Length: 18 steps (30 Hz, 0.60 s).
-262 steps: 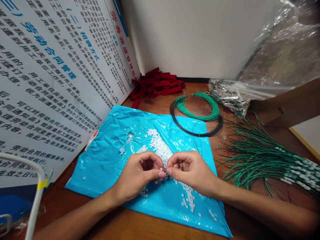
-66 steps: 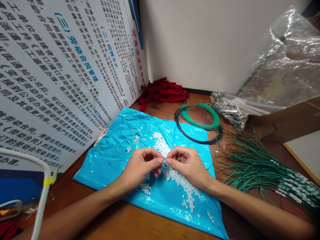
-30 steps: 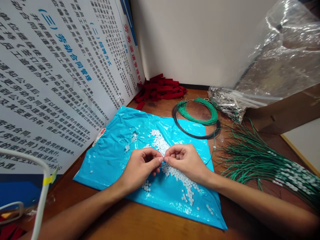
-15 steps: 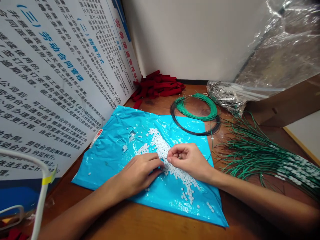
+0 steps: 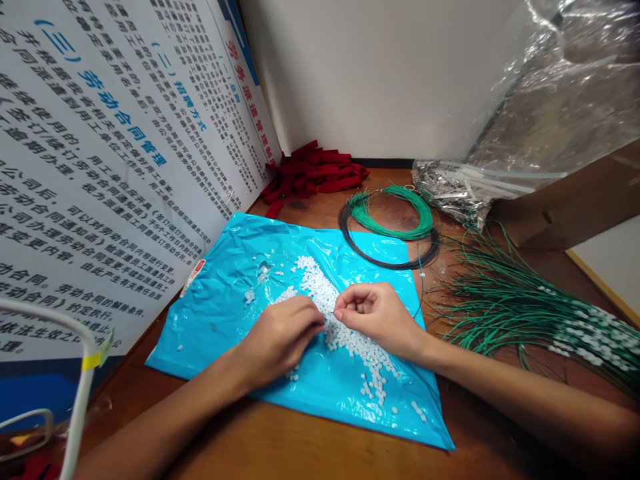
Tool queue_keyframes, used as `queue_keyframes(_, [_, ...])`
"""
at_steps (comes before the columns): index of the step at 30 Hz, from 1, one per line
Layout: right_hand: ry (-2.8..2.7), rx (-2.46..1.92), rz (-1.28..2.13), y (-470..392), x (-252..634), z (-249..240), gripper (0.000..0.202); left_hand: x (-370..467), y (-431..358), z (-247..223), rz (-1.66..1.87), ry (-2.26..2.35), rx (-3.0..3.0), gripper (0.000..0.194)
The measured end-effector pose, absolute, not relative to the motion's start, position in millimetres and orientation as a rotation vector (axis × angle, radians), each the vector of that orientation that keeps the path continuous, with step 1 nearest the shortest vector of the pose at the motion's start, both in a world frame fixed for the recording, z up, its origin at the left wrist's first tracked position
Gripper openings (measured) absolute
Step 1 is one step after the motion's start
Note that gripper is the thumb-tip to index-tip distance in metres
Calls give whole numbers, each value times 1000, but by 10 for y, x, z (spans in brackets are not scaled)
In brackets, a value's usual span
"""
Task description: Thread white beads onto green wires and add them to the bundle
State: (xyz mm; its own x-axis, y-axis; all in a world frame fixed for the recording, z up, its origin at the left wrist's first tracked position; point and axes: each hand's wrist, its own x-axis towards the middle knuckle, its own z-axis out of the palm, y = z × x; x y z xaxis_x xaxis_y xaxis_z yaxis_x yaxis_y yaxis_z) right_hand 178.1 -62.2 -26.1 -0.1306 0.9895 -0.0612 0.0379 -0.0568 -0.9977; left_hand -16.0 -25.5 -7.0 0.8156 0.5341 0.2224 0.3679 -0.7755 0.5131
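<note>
Small white beads (image 5: 357,343) lie scattered and heaped on a flat blue plastic bag (image 5: 210,320). My left hand (image 5: 283,333) is over the heap's left side, thumb and fingertips pressed together; whatever is between them is too small to make out. Just right of it, my right hand (image 5: 375,317) pinches with thumb and index finger at the tip of a thin wire (image 5: 423,293). The wire comes out behind that hand and rises past the bag's right edge, with a white bead on it. A narrow gap separates the two hands.
Behind the bag lie coils of green wire (image 5: 425,223) and black wire (image 5: 357,250). A bundle of beaded green wires (image 5: 500,300) is at right. Red fabric strips (image 5: 315,173), a clear bag of metal pieces (image 5: 450,190) and a cardboard box (image 5: 575,200) stand farther back. A printed board (image 5: 125,220) leans left.
My left hand has drawn slightly left and its fingertips have closed together, widening the gap to my right hand. The right hand stays nearly in place, still pinching.
</note>
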Motion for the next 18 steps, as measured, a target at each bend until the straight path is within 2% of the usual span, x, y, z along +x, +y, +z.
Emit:
queue_keyframes(6, [-1302, -1171, 1360, -672, 1734, -275, 4, -130, -234, 69, 727, 1105, 1674, 11])
queue_keyframes(13, [-1270, -1145, 1376, -679, 1721, -270, 5, -127, -239, 77, 999, 1225, 1514, 13])
queue_keyframes(18, [-1276, -1154, 1353, -683, 1720, -283, 6, -126, -223, 48, 936, 1168, 1382, 19])
